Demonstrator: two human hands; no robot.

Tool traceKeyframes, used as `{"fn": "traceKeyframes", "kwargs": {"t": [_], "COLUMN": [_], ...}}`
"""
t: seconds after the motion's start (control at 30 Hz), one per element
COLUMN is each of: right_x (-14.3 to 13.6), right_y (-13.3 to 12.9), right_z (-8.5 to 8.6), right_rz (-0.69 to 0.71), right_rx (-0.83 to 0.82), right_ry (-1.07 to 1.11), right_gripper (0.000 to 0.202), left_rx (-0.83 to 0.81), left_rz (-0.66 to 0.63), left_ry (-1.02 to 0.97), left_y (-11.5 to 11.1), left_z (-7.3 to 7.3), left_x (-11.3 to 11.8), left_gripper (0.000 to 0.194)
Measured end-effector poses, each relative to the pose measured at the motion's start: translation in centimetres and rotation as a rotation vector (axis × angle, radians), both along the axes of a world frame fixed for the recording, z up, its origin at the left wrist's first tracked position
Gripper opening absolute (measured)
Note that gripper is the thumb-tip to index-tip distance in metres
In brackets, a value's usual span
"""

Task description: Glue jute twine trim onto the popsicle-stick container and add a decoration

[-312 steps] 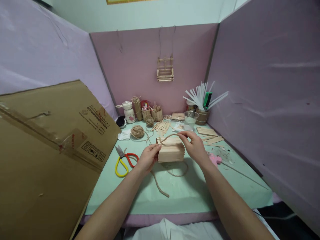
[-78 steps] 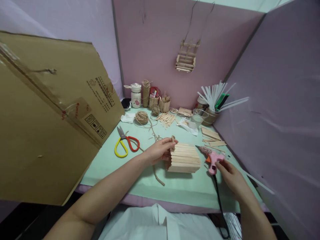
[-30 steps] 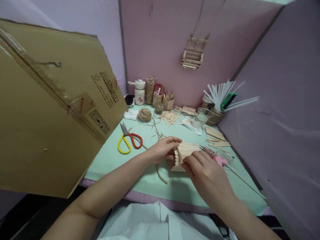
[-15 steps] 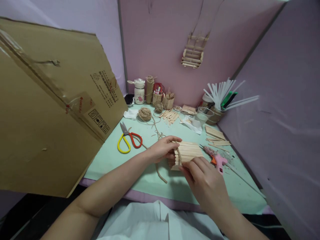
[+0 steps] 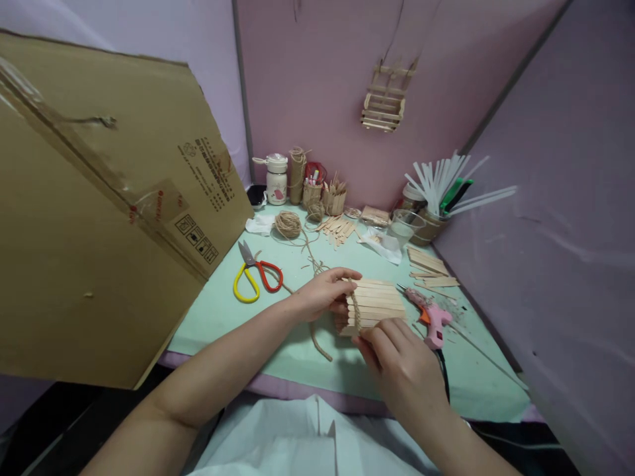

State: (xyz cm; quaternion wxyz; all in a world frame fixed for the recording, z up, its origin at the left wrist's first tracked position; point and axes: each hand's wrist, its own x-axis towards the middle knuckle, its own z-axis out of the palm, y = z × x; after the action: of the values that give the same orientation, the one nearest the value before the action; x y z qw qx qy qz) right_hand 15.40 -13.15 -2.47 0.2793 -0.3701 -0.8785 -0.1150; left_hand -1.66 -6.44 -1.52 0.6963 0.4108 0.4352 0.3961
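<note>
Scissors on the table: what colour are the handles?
One yellow, one red; head view.

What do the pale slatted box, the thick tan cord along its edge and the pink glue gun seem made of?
Pale slatted box: apparently unvarnished wood, from its matte, round-ended sticks.
Thick tan cord: probably jute, from its coarse, dull twist.
Pink glue gun: likely moulded plastic, from its plain pink handle; gloss unclear.

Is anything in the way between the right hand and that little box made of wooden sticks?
Nothing visible is in the way. The right hand is already at the stick box, its fingers on the braided cord that lies along one end. The pink glue gun lies off to the right.
</note>
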Motion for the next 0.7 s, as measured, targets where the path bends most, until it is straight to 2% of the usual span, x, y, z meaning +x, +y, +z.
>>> {"fn": "traceKeyframes", "kwargs": {"t": [0.47,0.63,0.7], "right_x": [-0.1,-0.2,-0.1], "right_y": [-0.5,-0.5,-0.7], "right_z": [-1.7,-2.6,-2.8], "right_rz": [-0.005,0.009,0.016], "right_rx": [-0.014,-0.018,-0.038], "right_ry": [0.042,0.084,0.096], "right_gripper": [0.023,0.014,0.010], "left_rx": [0.000,0.017,0.040], "left_rz": [0.006,0.014,0.006], "left_ry": [-0.022,-0.001,-0.009], "left_y": [0.1,0.1,0.1], "left_z": [-0.4,-0.7,-0.8], "left_x": [0.0,0.0,-0.2], "left_gripper": [0.032,0.037,0.046]}}
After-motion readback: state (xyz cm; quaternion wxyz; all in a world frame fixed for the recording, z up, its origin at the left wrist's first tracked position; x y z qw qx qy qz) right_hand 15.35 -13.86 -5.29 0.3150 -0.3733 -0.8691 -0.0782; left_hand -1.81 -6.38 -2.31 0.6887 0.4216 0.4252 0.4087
